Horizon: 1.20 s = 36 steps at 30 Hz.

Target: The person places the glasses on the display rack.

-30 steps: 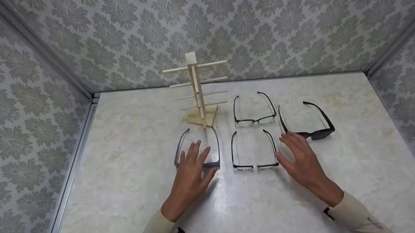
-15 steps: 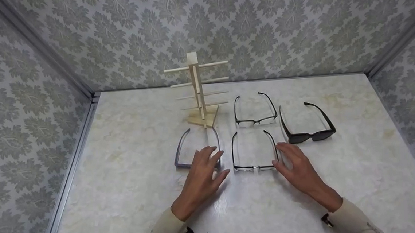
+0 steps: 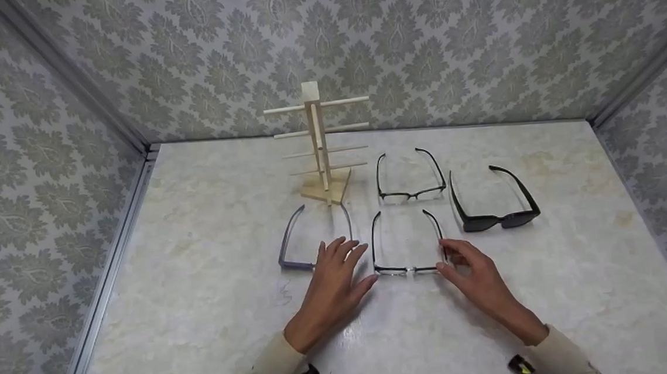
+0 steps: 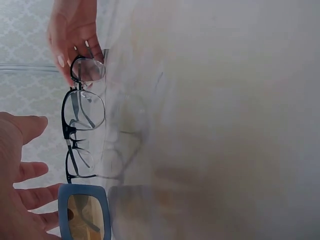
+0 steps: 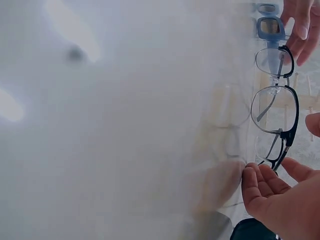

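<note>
Clear-bridged glasses (image 3: 411,269): black-rimmed, on the pale table (image 3: 203,337), just below and right of centre in the head view, between the two hands, temples pointing toward the top of the frame. Both wrist views show their lenses upright, clear and mirrored in the glossy tabletop.
Right hand (image 3: 480,273): right of centre in the lower half of the head view, thumb and bent fingers around the right corner of those glasses. From above, the thumb overlaps the rim's end; the right wrist view shows it apart from the rim, the fingers below the corner. The grip is loose and released; whether a fingertip touches the temple, I cannot tell.
Left hand (image 3: 334,281): near lower centre, released, fingers spread, thumb pointing toward the left corner of the clear-bridged glasses. The left wrist view shows a gap between that thumb and the rim.
Blue glasses (image 3: 296,265): left of centre in the head view, partly hidden by the left hand; contact is unclear. The left wrist view, at lower left, reveals an amber-tinted lens that the head view hides.
Wooden stand (image 3: 317,135): upper centre of the head view, upright, with horizontal pegs.
Thin black glasses (image 3: 408,194): right of the stand.
Sunglasses (image 3: 484,221): farther right, dark lenses toward the bottom of the frame.
</note>
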Each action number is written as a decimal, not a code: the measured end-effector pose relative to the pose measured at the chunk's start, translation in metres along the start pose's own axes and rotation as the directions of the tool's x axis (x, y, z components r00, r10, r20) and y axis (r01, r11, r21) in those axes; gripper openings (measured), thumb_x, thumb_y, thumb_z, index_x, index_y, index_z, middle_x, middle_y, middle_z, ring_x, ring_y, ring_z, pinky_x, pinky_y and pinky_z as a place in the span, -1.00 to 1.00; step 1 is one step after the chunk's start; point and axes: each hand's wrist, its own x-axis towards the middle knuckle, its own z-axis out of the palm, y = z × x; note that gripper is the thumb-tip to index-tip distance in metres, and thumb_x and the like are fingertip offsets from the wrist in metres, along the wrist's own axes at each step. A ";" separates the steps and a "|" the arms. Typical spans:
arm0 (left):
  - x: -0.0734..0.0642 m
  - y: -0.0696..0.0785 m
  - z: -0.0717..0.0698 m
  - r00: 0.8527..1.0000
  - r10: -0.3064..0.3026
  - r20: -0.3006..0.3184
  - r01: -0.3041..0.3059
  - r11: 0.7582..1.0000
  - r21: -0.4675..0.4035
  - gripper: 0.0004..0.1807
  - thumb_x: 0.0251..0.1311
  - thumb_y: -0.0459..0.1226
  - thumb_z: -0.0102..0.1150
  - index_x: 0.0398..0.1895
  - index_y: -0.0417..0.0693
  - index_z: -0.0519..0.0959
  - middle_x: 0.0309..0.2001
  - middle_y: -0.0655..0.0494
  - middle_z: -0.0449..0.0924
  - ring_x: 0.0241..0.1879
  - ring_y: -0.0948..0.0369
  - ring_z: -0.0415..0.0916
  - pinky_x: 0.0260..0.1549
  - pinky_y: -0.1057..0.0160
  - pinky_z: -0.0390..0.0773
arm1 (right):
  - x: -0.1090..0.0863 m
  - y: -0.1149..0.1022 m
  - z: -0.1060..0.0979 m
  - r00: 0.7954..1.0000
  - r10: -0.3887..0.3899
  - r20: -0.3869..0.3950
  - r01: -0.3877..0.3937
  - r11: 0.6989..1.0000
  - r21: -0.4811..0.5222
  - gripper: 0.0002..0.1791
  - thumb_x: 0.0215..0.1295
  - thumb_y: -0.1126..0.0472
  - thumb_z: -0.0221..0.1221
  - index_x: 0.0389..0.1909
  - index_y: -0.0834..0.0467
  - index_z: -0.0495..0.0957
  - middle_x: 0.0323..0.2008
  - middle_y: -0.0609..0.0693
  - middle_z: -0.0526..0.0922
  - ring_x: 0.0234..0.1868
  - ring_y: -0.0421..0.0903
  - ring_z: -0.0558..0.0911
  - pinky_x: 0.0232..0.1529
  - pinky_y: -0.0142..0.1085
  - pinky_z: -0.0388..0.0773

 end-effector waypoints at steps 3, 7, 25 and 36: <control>0.001 0.002 0.001 1.000 -0.007 0.000 0.007 1.000 0.027 -0.41 0.39 -0.06 0.53 0.35 -0.15 0.63 0.27 -0.12 0.65 0.41 -0.20 0.48 0.34 -0.60 0.36 | -0.001 0.000 0.000 1.000 0.010 -0.002 -0.010 1.000 0.024 -0.43 0.46 0.33 0.44 0.44 0.28 0.58 0.22 0.11 0.72 0.16 0.06 0.72 0.20 -0.19 0.67; 0.002 0.004 0.002 1.000 -0.014 0.010 0.013 0.997 0.079 -0.42 0.38 -0.01 0.52 0.33 -0.11 0.66 0.22 -0.07 0.68 0.43 -0.21 0.47 0.34 -0.67 0.27 | -0.002 0.000 0.001 1.000 0.024 -0.003 -0.024 0.999 0.048 -0.44 0.46 0.34 0.44 0.43 0.28 0.59 0.22 0.11 0.73 0.16 0.07 0.72 0.20 -0.19 0.66; 0.004 0.009 0.009 0.997 0.018 0.073 -0.031 0.983 0.182 -0.55 0.45 0.01 0.44 0.22 -0.03 0.73 0.11 0.03 0.78 0.47 -0.19 0.46 0.34 -0.74 0.17 | -0.002 0.002 0.003 1.000 0.027 -0.016 -0.025 0.993 0.118 -0.51 0.43 0.38 0.44 0.35 0.29 0.66 0.02 0.05 0.80 0.05 -0.08 0.74 0.10 -0.49 0.60; 0.007 0.014 0.013 0.991 0.071 0.116 -0.092 0.977 0.192 -0.60 0.47 -0.04 0.42 0.23 -0.03 0.74 0.18 0.06 0.76 0.54 -0.19 0.41 0.38 -0.72 0.15 | -0.003 0.003 0.005 0.998 0.055 -0.034 -0.052 0.995 0.089 -0.53 0.43 0.37 0.46 0.32 0.27 0.68 0.00 0.02 0.82 0.04 -0.04 0.77 0.09 -0.46 0.61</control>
